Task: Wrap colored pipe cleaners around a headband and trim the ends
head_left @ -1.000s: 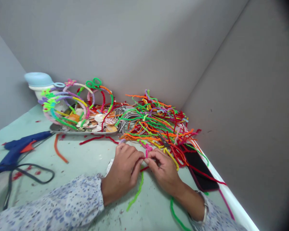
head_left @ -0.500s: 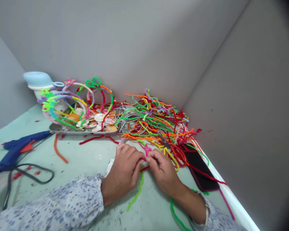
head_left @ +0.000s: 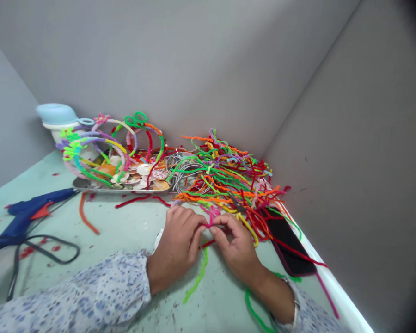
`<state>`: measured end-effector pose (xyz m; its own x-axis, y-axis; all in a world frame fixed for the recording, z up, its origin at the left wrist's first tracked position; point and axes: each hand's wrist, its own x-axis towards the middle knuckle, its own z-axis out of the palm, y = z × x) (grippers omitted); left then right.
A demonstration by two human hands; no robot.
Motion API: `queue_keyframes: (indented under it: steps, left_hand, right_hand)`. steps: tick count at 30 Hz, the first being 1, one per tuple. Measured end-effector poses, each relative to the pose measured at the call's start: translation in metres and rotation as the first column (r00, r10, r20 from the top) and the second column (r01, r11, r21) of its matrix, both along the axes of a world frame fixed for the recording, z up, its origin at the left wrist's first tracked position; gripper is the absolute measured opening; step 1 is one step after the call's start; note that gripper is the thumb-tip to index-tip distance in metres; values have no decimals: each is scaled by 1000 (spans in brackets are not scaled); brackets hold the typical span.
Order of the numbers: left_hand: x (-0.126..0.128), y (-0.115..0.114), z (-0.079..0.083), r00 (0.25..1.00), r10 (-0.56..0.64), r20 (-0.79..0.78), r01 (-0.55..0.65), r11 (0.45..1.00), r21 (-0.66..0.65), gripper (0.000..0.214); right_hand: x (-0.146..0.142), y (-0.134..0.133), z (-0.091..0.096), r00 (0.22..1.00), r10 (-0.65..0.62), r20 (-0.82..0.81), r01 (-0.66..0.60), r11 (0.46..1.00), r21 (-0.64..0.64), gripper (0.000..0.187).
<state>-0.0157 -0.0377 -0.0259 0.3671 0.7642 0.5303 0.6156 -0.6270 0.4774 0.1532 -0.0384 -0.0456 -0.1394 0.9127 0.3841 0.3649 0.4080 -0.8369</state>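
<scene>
Both my hands meet over the table, pinching a pink pipe cleaner [head_left: 214, 213] that is bent into a small looped shape at its top. My left hand [head_left: 178, 247] is closed, thumb and forefinger on the pink strand's left side. My right hand [head_left: 237, 247] grips it from the right between thumb and forefinger, its fingertips close to the left ones. Beneath the hands lie a light green pipe cleaner [head_left: 197, 279] and a short red piece. Something white shows partly behind my left hand.
Behind the hands spreads a tangled pile of coloured pipe cleaners [head_left: 225, 171]. To its left, a metal tray [head_left: 125, 190] holds shells and wrapped headbands [head_left: 116, 143]. A blue glue gun [head_left: 21, 219] with its cord lies left. At right is a black phone [head_left: 291, 252]; a lidded cup [head_left: 57, 115] stands back left.
The pink strand between my fingertips now shows more plainly, and its looped top has shifted slightly. My hands stay almost in place, still pinching; the view has moved a little.
</scene>
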Motion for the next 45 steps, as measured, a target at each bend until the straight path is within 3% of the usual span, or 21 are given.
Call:
queue_keyframes:
  steps: [7,13,18,24,45]
  left_hand:
    - [1,-1,0,998,-43,-40,43,999,6,14]
    - [1,0,-1,998,-43,-55,44,999,5,15]
    - [0,1,0,1000,17,-4,-18,1000,-13,14]
    - [0,1,1,999,25,24,-24,998,-50,14]
    - [1,0,1,1000,13,27,-12,999,-41,15]
  right_hand:
    - [2,1,6,995,38,94,-33,998,-49,15]
    - [2,-2,3,997,68,27,-63,986,-153,18]
    - [0,1,1,999,-38,6,38,997,61,7]
    - [3,4,1,997,5,77,-28,954,298,13]
    - [8,6,-1,994,-35,102,-6,926,376,19]
